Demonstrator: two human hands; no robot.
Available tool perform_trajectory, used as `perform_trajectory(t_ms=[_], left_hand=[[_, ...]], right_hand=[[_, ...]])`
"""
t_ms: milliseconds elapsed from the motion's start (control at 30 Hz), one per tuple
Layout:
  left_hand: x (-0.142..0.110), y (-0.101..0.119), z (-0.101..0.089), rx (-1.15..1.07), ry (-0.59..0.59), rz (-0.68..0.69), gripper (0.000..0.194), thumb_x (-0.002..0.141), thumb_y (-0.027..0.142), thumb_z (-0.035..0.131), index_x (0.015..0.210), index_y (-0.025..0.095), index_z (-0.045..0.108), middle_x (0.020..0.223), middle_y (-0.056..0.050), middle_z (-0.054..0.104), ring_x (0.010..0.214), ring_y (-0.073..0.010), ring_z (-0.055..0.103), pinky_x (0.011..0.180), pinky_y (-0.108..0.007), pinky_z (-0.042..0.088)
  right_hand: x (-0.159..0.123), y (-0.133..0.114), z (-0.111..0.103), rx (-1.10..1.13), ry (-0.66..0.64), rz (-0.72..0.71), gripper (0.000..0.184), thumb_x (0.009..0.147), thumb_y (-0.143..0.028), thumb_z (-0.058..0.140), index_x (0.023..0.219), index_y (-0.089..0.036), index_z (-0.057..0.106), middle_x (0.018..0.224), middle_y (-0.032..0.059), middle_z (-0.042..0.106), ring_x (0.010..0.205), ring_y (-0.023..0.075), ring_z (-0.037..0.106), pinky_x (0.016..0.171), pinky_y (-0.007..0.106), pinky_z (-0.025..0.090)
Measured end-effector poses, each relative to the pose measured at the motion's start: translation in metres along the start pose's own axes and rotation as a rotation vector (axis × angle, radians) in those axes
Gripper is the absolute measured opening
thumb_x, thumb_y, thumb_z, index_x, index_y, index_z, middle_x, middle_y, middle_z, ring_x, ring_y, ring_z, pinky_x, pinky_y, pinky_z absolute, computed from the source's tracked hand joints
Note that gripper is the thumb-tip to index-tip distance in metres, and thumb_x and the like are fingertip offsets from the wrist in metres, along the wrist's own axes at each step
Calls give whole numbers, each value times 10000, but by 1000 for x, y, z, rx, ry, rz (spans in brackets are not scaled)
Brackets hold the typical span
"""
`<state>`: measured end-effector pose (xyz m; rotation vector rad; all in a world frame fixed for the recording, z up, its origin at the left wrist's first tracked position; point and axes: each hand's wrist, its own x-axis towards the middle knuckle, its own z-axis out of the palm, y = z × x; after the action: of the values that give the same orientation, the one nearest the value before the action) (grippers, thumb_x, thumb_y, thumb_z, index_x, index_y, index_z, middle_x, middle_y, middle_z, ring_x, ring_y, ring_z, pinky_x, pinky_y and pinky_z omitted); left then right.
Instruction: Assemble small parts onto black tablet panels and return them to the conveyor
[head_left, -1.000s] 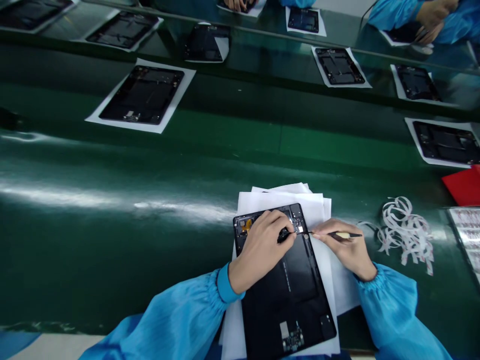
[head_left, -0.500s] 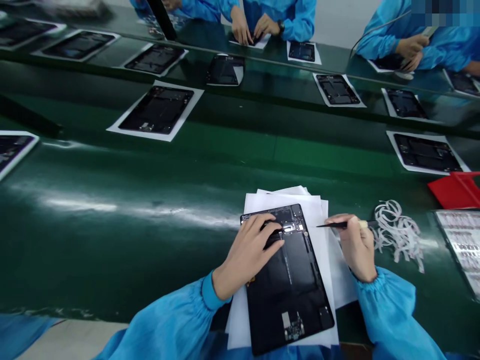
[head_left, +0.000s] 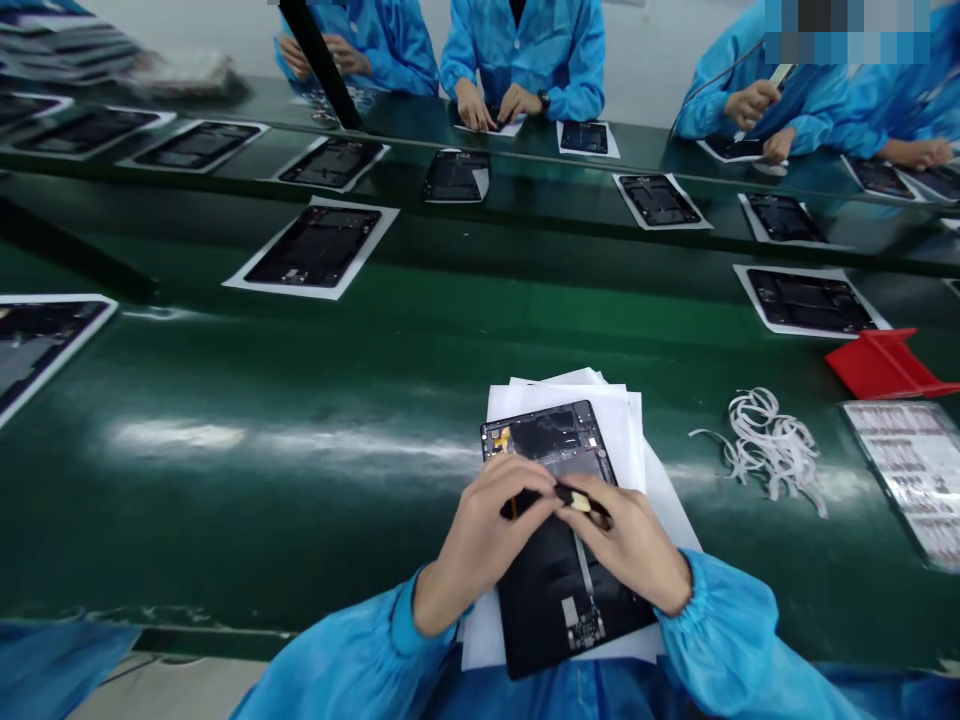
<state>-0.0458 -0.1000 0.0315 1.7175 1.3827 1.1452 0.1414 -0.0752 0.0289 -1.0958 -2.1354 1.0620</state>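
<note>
A black tablet shell (head_left: 536,615) with its inner parts exposed lies at a slant on white paper sheets (head_left: 628,430). Over its middle, my right hand (head_left: 637,540) is closed round dark, pointed tweezers (head_left: 579,501) with a cream patch; their tip is hidden among the fingers. My left hand (head_left: 480,530) meets the right one there, thumb and fingers pinched together. Whatever it pinches, if anything, is too small to make out. An orange flex cable (head_left: 501,439) shows near the shell's upper left corner.
To the right are a tangle of white strips (head_left: 772,445), a red tray (head_left: 881,362) and a clear sheet of small parts (head_left: 911,475). Several tablet shells on paper, such as one shell (head_left: 313,247), line the green bench (head_left: 262,540). Co-workers in blue sit opposite.
My right hand has moved left from beside the shell to over it, bringing the tweezers. The left hand has come down from the shell's upper part and its spread fingers have closed into a pinch.
</note>
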Motion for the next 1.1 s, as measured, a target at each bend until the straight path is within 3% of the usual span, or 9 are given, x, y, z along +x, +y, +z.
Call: perform_trajectory(t_ms=[100, 167, 233, 300, 400, 500, 633, 867, 1100], left_hand=[[-28, 17, -7, -114, 40, -35, 94, 841, 195, 672, 770, 196, 611, 810, -26, 649, 799, -165, 611, 747, -289, 486], [-44, 25, -9, -282, 7, -197, 120, 866, 283, 646, 814, 191, 591, 791, -23, 621, 739, -147, 596, 681, -258, 488], [-54, 28, -7, -510, -118, -399, 219, 895, 393, 593, 861, 178, 578, 761, -20, 617, 667, -126, 583, 634, -239, 491], [-59, 28, -4, -676, -244, -564, 291, 894, 445, 582, 852, 157, 588, 721, -22, 636, 613, -112, 581, 616, -231, 498], [-58, 26, 1, -690, -252, -665, 272, 853, 402, 652, 800, 136, 631, 676, -27, 670, 577, -109, 592, 596, -219, 504], [-58, 27, 7, -573, -201, -599, 195, 835, 330, 676, 790, 142, 698, 692, -37, 712, 611, -135, 631, 606, -223, 522], [-59, 30, 15, -337, -213, -374, 165, 892, 249, 607, 853, 204, 760, 798, -29, 748, 719, -159, 675, 701, -237, 546], [-61, 35, 24, -105, -209, -22, 211, 944, 164, 514, 1002, 221, 708, 889, -26, 738, 771, -150, 675, 738, -223, 554], [-63, 40, 18, -48, -130, 81, 151, 945, 154, 527, 955, 193, 672, 832, -23, 725, 724, -130, 668, 690, -191, 547]], right_hand=[[-12, -6, 5, -95, 85, -236, 261, 957, -170, 432, 1065, -177, 670, 769, 42, 698, 656, 153, 659, 600, 251, 524], [-22, -11, 6, -266, 136, -438, 302, 960, -128, 396, 1107, -114, 659, 628, 30, 615, 558, 158, 589, 534, 277, 475], [-30, -16, 5, -427, 145, -576, 320, 955, -101, 387, 1145, -73, 643, 577, 18, 551, 525, 163, 538, 524, 300, 441], [-36, -20, 5, -504, 132, -619, 320, 957, -104, 385, 1145, -69, 642, 576, 17, 538, 527, 166, 524, 532, 311, 431], [-41, -23, 2, -463, 88, -556, 332, 960, -97, 351, 1145, -74, 626, 586, 16, 554, 528, 161, 529, 525, 301, 442], [-49, -24, -4, -382, 20, -423, 314, 955, -107, 370, 1174, -104, 595, 655, 22, 623, 583, 155, 588, 563, 280, 492], [-65, -28, -14, -480, -36, -331, 327, 976, -136, 356, 1230, -119, 562, 733, 45, 667, 646, 164, 632, 613, 283, 528], [-71, -47, -25, -757, -54, -440, 382, 969, -68, 269, 1195, 6, 567, 634, 60, 608, 532, 184, 563, 528, 318, 481], [-72, -40, -31, -590, -49, -337, 360, 1030, -176, 233, 1183, -89, 547, 666, 23, 634, 571, 142, 603, 554, 260, 486]])
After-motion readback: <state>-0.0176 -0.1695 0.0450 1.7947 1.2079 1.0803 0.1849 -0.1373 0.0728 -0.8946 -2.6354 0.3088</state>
